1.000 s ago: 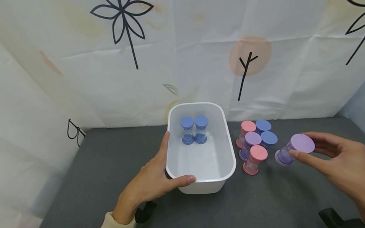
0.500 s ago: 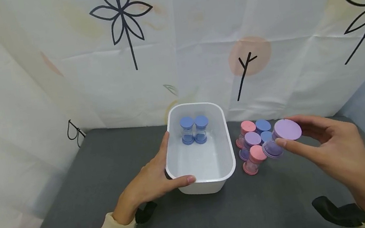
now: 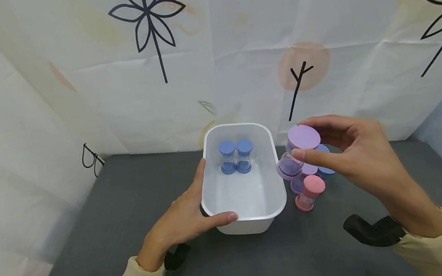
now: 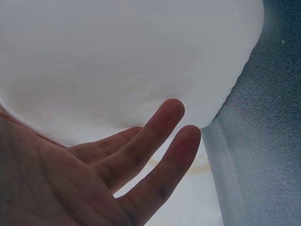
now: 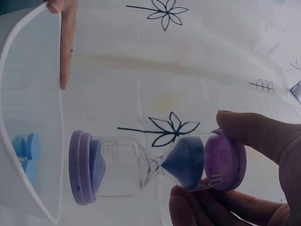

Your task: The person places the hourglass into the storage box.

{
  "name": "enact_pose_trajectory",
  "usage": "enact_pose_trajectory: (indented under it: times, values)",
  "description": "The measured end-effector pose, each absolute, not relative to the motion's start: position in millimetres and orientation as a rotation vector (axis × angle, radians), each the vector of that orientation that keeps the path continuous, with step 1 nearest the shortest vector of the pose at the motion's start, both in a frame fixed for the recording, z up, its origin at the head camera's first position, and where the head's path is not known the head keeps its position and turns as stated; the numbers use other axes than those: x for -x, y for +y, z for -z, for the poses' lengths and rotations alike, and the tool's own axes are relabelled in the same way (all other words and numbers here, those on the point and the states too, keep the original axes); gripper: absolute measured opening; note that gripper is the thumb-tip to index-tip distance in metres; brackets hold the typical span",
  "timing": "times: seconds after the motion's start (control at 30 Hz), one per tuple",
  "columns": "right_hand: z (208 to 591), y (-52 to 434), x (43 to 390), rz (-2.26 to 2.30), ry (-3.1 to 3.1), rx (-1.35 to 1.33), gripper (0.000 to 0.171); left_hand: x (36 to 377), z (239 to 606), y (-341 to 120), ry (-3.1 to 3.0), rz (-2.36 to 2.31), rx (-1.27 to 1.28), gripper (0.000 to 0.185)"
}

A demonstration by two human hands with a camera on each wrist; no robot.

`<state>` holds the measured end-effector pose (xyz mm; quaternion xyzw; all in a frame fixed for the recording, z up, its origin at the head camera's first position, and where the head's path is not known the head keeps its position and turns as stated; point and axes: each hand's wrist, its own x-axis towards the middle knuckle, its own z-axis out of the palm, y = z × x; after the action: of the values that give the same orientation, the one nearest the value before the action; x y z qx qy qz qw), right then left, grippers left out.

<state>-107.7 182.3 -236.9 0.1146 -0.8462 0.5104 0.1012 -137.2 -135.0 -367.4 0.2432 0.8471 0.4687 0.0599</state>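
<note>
My right hand [image 3: 357,157] grips a sand timer [image 3: 304,137] with purple caps, just beyond the right rim of a white plastic bin [image 3: 253,225]. In the right wrist view the purple timer [image 5: 123,165] shows its clear glass and sand, with thumb and fingers round one cap. Two blue sand timers [image 3: 227,158] stand side by side inside the bin. My left hand [image 3: 183,217] rests at the bin's near left corner, thumb along the front rim and fingers lying fairly straight against the left side. In the left wrist view its fingers [image 4: 157,127] touch the white wall.
Right of the bin stand more timers: a pink one [image 3: 313,186] in front, a purple one [image 3: 310,169] and blue ones [image 3: 326,171] behind, partly hidden by my hand. Dark grey cloth [image 3: 263,267] covers the table. A printed white curtain [image 3: 236,61] hangs behind.
My right hand has carried the purple timer leftward and up, from right of the timer group to near the bin's right rim. My left hand and the bin have stayed put.
</note>
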Motion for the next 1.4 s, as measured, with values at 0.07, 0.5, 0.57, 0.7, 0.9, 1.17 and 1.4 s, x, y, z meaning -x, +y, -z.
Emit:
enact_pose_trajectory:
  times: [0.07, 0.5, 0.57, 0.7, 0.9, 1.17, 1.4]
  values:
    - [235, 176, 113, -1.513, -2.508, -0.371, 0.043, 137, 367, -135, 2.571, -1.41, -0.729, 0.127]
    - [240, 135, 156, -1.6, -2.49, -0.586, 0.042, 137, 365, -136, 2.511, -1.431, -0.707, 0.125]
    - [245, 129, 165, -1.648, -2.472, -0.606, 0.042, 137, 364, -136, 2.498, -1.44, -0.712, 0.125]
    - [258, 117, 182, -1.714, -2.46, -0.609, 0.042, 137, 364, -135, 2.497, -1.439, -0.701, 0.125]
    - [279, 101, 201, -1.714, -2.519, -0.598, 0.043, 136, 364, -136, 2.525, -1.406, -0.665, 0.125]
    - [295, 85, 217, -1.655, -2.616, -0.589, 0.047, 136, 364, -136, 2.551, -1.387, -0.663, 0.125]
    - [306, 76, 227, -1.582, -2.718, -0.575, 0.047, 135, 364, -137, 2.58, -1.344, -0.65, 0.127]
